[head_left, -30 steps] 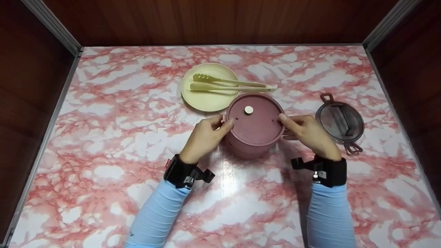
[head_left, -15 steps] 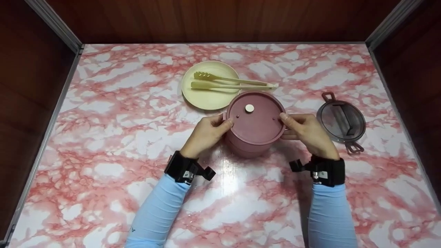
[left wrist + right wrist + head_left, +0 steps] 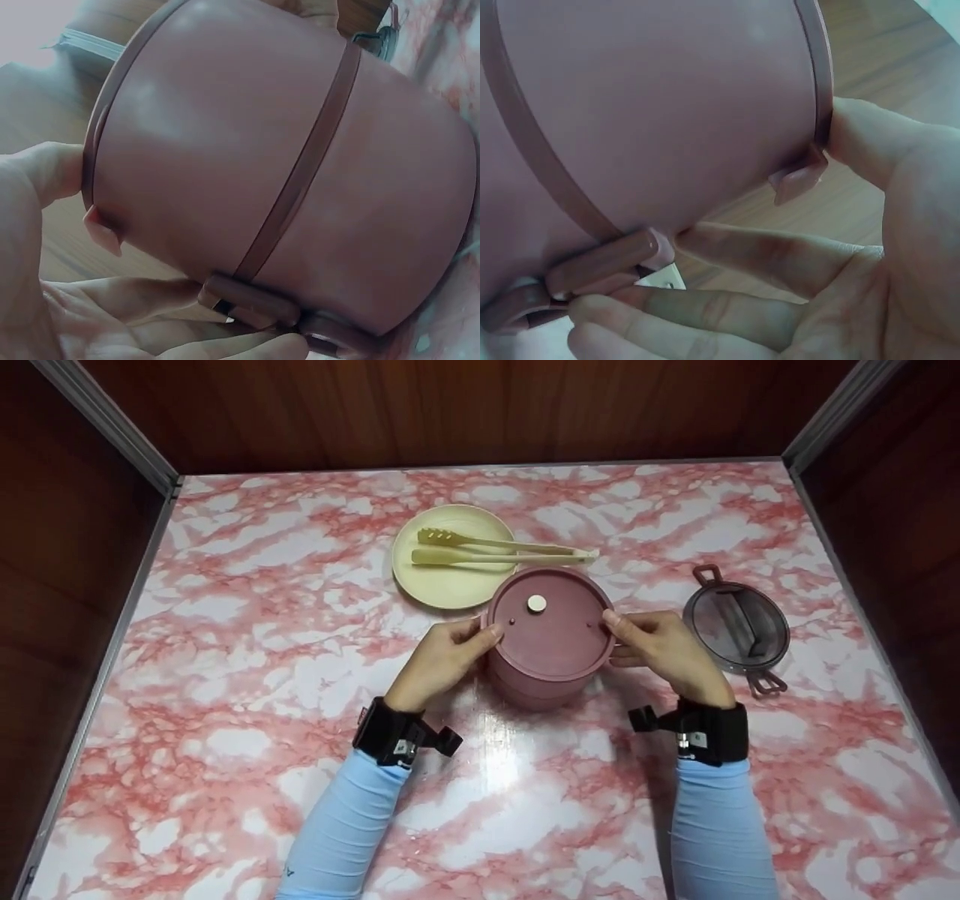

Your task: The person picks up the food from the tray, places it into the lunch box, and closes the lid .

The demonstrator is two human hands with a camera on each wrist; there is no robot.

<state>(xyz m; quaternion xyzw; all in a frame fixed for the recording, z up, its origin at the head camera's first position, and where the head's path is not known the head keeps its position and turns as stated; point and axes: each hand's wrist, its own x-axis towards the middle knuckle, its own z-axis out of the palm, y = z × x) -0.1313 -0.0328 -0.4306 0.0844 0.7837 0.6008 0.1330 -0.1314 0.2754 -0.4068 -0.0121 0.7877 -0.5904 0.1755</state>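
Observation:
A dusty-pink, two-tier lidded pot stands on the table, and a dark band separates its tiers in both wrist views. Its pink lid carries a small white knob. My left hand holds the pot's left side, thumb on the top rim and fingers by the stacked side handles. On the opposite side, my right hand grips likewise, its thumb at the rim and its fingers along the side handles. From the head view, the fingers of both hands are partly hidden.
Behind the pot, a pale yellow plate bears yellow-green tongs, whose handle end reaches past its rim. To the right lies a dark glass lid-like piece with two reddish-brown loop handles. Dark wooden panels border the table.
The camera view shifts slightly. Both hands keep their places on the pot, and nothing else visibly moves.

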